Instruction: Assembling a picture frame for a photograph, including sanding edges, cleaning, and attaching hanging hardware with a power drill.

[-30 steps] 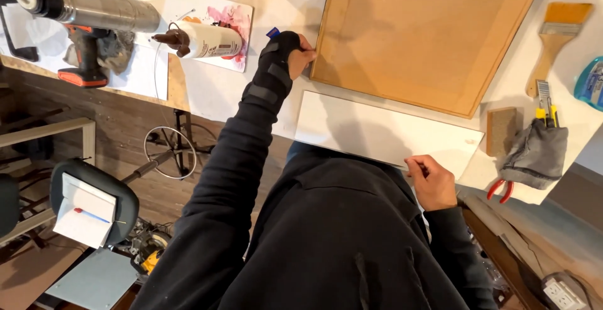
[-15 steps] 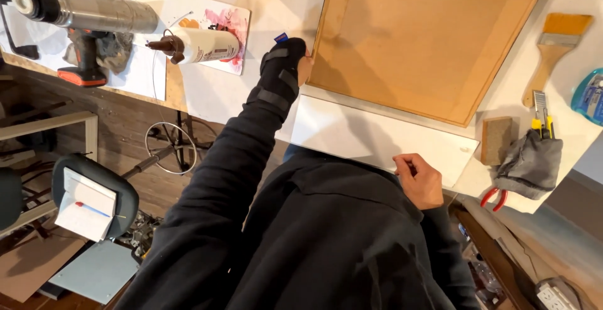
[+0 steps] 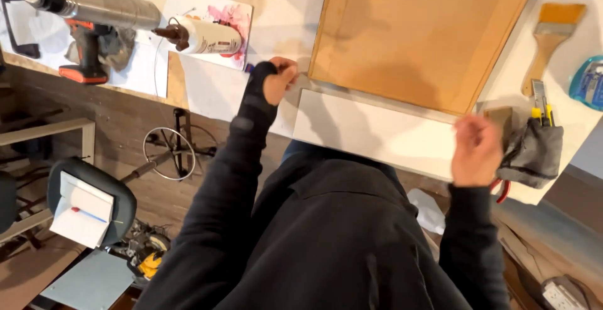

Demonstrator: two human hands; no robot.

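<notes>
**Both hands at the ends of a pale panel on the bench**

We look straight down over a dark hooded top at a cluttered worktable (image 3: 207, 90). A long white panel (image 3: 370, 133) lies flat near the table's front edge, just below a large brown board (image 3: 414, 33) whose lower edge runs alongside it.

Our left hand (image 3: 279, 79) sits at the panel's left corner, fingers curled in and pinched together close to that corner (whether they actually grip the panel or only touch it, we cannot tell). Our right hand (image 3: 476, 150) is at the panel's right end, blurred; its fingers look bent over the edge, yet we cannot tell if they are closed on it.

To the left of the left hand, a white glue bottle (image 3: 204, 35) with a brown nozzle lies on its side on a paint-stained sheet, and a silver caulking gun (image 3: 88, 8) with an orange-and-black handle rests further left. Right of the right hand sits a grey pouch (image 3: 534, 153) holding a yellow-handled tool, with a wide paintbrush (image 3: 553, 37) above it. A black chair (image 3: 88, 203) stands on the floor below.
</notes>
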